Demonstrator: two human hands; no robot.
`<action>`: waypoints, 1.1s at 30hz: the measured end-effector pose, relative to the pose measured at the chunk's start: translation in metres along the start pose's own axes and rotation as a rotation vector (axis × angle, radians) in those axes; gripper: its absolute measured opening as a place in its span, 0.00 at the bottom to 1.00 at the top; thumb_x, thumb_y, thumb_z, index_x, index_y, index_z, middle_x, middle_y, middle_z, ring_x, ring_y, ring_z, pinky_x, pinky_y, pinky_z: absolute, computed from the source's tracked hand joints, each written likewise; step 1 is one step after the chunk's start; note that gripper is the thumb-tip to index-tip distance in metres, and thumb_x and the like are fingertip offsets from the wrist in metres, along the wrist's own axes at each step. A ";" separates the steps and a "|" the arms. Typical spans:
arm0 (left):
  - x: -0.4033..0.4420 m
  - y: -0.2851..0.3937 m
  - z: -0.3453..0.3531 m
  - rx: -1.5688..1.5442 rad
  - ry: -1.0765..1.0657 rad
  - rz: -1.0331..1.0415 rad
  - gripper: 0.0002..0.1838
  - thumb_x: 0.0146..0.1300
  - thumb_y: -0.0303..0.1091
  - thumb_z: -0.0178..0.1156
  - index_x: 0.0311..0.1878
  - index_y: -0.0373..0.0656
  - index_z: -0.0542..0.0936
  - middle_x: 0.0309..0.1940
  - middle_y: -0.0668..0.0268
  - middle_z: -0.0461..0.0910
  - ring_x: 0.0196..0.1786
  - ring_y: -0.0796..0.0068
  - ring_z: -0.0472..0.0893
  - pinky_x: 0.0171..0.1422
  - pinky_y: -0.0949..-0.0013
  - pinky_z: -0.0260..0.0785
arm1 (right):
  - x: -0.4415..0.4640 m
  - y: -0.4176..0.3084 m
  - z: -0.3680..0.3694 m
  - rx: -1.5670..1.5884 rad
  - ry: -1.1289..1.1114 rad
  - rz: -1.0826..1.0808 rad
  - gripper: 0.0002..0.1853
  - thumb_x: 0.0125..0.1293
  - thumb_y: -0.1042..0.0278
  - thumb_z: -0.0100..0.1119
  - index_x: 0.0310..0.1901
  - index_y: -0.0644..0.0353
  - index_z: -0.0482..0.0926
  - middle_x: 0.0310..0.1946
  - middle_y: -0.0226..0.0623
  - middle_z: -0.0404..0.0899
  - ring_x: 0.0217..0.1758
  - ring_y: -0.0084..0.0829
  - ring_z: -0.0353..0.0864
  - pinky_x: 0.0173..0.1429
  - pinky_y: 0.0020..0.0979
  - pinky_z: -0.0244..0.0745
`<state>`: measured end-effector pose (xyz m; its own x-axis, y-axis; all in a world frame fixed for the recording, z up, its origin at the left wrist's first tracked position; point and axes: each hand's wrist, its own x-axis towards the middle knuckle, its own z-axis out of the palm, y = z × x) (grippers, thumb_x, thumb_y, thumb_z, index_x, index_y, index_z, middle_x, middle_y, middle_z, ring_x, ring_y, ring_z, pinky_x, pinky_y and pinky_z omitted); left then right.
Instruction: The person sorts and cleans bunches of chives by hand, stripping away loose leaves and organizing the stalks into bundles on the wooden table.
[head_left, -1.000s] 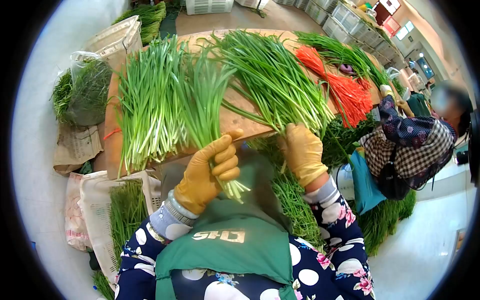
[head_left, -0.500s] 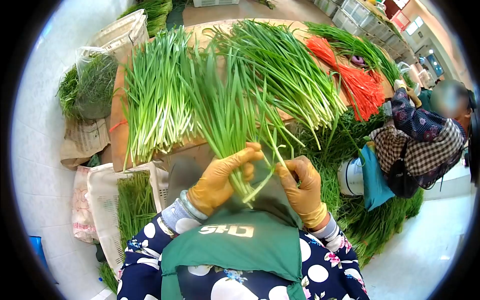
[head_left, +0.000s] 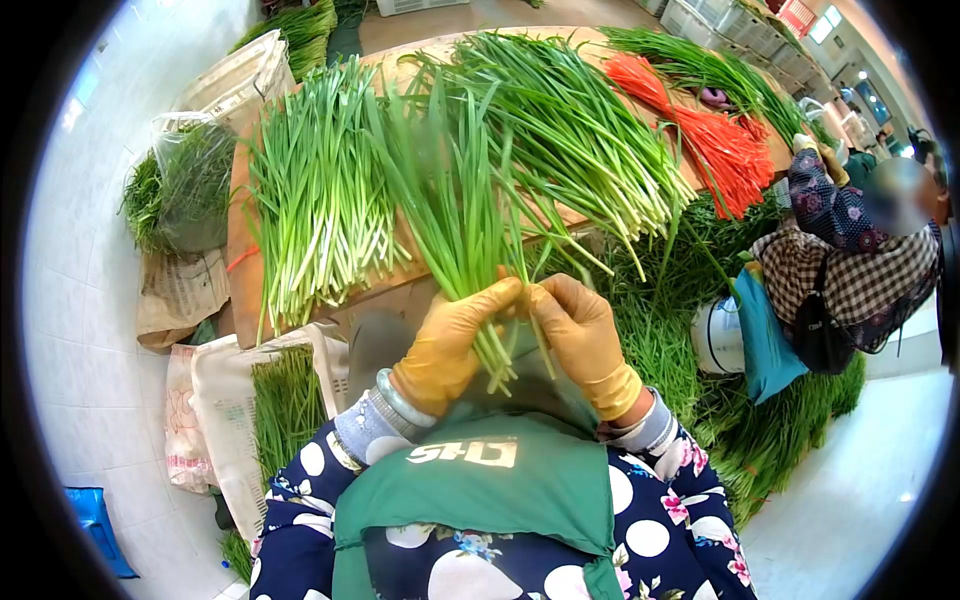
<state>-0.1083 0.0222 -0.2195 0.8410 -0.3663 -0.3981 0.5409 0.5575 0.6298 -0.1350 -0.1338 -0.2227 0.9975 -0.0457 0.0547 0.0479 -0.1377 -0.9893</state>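
Note:
My left hand [head_left: 448,345], in a yellow rubber glove, is closed around a bunch of garlic chives [head_left: 455,235], with the pale stem ends sticking out below the fist. Close beside it, my gloved right hand [head_left: 585,340] pinches a thin chive stem [head_left: 542,340] between thumb and fingers, its end hanging down. The fingertips of both hands nearly meet. On the wooden table [head_left: 250,290] in front lie a left pile of chives [head_left: 325,200] and a larger right pile [head_left: 570,130], stems towards me.
Red plastic ties [head_left: 715,150] lie right of the piles. A white crate [head_left: 225,400] with chives stands at lower left, and a bagged heap of greens [head_left: 190,185] behind it. Loose chives [head_left: 660,350] cover the right side, near a white bucket [head_left: 718,335] and a co-worker [head_left: 840,260].
My right hand has moved left and up against the left hand. The stem it pinches, earlier bent across the bunch's ends, now hangs apart from them.

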 end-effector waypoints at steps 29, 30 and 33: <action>0.003 0.017 -0.008 0.038 -0.085 -0.097 0.19 0.64 0.29 0.61 0.58 0.35 0.75 0.46 0.58 0.83 0.44 0.73 0.82 0.41 0.76 0.75 | -0.026 -0.033 -0.036 -0.370 0.018 -0.163 0.18 0.64 0.50 0.60 0.36 0.59 0.80 0.32 0.41 0.81 0.34 0.44 0.81 0.36 0.35 0.75; 0.003 0.018 -0.011 0.015 -0.111 -0.093 0.18 0.65 0.28 0.60 0.58 0.35 0.75 0.47 0.58 0.83 0.46 0.72 0.82 0.44 0.74 0.76 | -0.017 -0.041 -0.027 -0.483 -0.033 -0.131 0.18 0.64 0.49 0.61 0.35 0.59 0.80 0.31 0.41 0.81 0.33 0.44 0.81 0.36 0.36 0.74; 0.001 0.019 -0.009 -0.038 -0.102 -0.108 0.17 0.66 0.28 0.59 0.57 0.35 0.76 0.47 0.58 0.82 0.48 0.70 0.83 0.48 0.72 0.77 | 0.005 -0.037 -0.008 -0.575 -0.246 -0.005 0.18 0.64 0.51 0.61 0.36 0.61 0.79 0.27 0.43 0.79 0.31 0.45 0.80 0.35 0.38 0.73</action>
<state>-0.0968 0.0388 -0.2138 0.7738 -0.4981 -0.3914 0.6298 0.5379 0.5604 -0.1324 -0.1366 -0.1846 0.9834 0.1766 -0.0412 0.0853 -0.6512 -0.7541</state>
